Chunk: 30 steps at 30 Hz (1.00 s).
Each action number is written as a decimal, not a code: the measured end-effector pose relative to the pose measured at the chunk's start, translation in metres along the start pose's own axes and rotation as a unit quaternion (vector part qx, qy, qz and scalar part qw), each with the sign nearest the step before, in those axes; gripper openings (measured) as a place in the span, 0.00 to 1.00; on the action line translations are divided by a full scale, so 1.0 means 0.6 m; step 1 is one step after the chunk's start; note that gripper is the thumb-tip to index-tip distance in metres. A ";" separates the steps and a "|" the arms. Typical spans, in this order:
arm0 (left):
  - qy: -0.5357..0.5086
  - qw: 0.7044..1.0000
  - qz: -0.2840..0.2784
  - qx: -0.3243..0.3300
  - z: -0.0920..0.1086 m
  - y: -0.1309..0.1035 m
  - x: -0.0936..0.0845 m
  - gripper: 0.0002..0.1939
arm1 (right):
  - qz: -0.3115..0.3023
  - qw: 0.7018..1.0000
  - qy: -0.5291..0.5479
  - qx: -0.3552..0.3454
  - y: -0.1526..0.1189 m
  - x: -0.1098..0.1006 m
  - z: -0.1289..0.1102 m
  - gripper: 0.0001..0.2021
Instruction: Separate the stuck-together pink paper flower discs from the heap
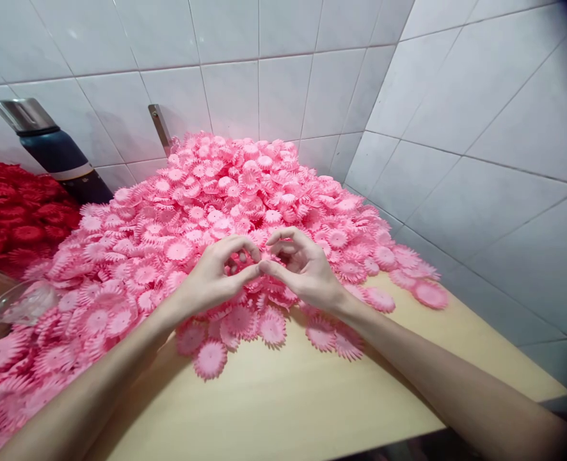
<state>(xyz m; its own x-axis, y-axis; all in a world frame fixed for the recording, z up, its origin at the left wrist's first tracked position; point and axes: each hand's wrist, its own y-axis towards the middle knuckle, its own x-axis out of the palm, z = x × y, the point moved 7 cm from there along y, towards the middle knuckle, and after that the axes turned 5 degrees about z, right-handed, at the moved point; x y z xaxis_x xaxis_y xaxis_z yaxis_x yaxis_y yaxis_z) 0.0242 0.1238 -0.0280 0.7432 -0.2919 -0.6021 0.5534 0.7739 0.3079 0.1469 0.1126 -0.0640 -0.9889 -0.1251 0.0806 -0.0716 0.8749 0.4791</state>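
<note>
Flask [67, 153], contents out of sight, beside pink petal discs [235, 192]

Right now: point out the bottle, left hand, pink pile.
Bottle [57, 152]: head view, on its dark blue body.
Left hand [216, 269]: head view, between wrist and knuckles.
Pink pile [230, 195]: head view, upper middle.

From the head-worn camera, we look forward and down, close over the table [264, 410], toward tiled walls [283, 83].

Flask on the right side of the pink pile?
No, the flask is at the left of the pink pile, near the red pile.
</note>
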 end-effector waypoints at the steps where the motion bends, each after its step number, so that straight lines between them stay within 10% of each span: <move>1: -0.020 1.000 0.006 -0.007 -0.003 0.000 -0.001 0.08 | 0.001 1.000 0.002 -0.002 0.000 0.000 -0.001 0.13; 30: -0.027 0.996 -0.072 -0.050 -0.004 -0.008 0.017 0.10 | -0.020 1.000 -0.007 0.020 -0.007 0.005 0.002 0.11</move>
<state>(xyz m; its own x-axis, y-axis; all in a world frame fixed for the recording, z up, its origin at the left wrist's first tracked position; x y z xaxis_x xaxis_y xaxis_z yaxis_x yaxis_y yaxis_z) 0.0282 0.1185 -0.0373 0.6796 -0.4314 -0.5934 0.6173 0.7733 0.1447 0.1439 0.1089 -0.0669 -0.9867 -0.1546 0.0496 -0.1165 0.8868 0.4471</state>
